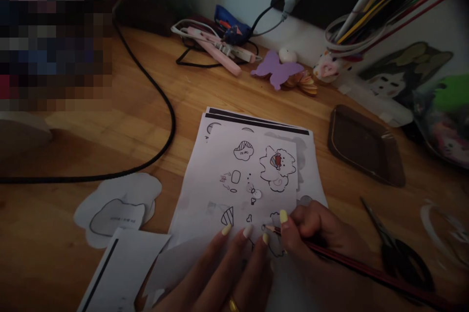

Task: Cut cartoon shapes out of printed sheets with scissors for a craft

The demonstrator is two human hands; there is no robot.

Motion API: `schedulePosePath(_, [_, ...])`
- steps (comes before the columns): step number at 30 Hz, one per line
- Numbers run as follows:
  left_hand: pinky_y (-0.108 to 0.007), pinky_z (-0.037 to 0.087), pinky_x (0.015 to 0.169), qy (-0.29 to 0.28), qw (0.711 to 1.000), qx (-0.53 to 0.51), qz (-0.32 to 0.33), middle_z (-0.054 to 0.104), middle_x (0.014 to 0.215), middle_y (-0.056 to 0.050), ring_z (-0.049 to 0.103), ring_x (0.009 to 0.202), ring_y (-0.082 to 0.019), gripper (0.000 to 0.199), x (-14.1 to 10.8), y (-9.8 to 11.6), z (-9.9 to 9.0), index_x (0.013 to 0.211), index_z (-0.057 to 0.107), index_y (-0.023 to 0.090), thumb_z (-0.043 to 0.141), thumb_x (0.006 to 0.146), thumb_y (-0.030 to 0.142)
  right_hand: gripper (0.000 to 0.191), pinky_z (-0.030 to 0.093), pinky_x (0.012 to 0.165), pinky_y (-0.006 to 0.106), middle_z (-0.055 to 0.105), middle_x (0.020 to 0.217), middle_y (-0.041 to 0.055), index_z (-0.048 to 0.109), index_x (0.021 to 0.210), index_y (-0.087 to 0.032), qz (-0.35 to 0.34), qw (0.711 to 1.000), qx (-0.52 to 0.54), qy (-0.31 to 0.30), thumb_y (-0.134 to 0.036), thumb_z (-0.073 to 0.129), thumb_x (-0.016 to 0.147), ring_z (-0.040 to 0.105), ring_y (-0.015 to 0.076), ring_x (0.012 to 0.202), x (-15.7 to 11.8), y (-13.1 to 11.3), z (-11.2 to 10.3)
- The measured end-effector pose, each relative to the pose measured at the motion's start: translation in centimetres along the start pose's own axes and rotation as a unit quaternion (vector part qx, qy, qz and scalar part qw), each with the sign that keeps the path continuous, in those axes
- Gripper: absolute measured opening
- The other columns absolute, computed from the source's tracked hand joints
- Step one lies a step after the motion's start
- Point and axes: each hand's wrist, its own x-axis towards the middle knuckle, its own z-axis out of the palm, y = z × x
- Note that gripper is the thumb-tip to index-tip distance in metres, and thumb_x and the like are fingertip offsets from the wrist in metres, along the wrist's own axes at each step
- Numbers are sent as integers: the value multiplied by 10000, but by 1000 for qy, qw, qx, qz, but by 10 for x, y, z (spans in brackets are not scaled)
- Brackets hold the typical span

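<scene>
The white printed sheet of small outline drawings (pixel 252 175) is pinned to the wooden desk (pixel 154 102) by the left hand (pixel 227 273), fingers spread flat. The right hand (pixel 315 234) pinches a dark red pencil (pixel 351 263), its tip on a small figure, apparently mid-colouring; short, controlled strokes seem needed next.

The scene is dim and murky, with a soft, even light and no hard glare. The white printed sheet (pixel 252 175) just beyond the right hand's (pixel 315 234) grip is the brightest patch. Left of the grip, the worktop (pixel 73 151) falls into brown gloom. A pixelated block covers the far upper left. Edges bend and darken, and the near foreground blurs.
</scene>
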Motion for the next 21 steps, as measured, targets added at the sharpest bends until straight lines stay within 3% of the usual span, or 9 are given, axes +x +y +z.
schedulePosePath(21, [-468,105,1069,-2,1000,4,9,472,1254,-58,438,1108,-237,381,-1,-3,-2,1224,462,174,350,879,291,318,261,402,188,398,465,-79,282,527,-183,5,1000,-2,4,-200,547,702,334,53,413,0,-2,0])
